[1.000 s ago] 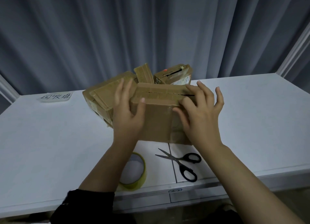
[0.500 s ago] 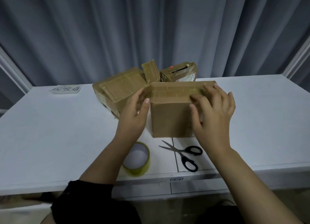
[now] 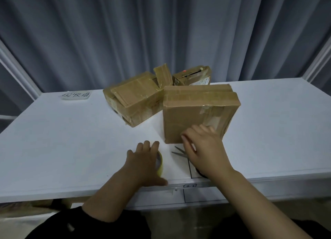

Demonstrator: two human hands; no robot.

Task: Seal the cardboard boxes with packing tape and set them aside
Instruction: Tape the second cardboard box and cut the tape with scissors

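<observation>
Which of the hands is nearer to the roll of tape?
Left. The left hand lies on the tape roll; the right hand is apart, over the scissors.

grey curtain behind white table; handwritten paper label back left.

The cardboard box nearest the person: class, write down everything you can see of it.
The cardboard box is brown card, standing upright on the white table, flaps closed. Glossy clear tape runs along its top seam and down the front's right side, wrinkled in places. Its back left corner meets or nearly meets another taped box. The right hand reaches across its lower front; contact is unclear. The left hand grips the tape roll, apart from it.
</observation>
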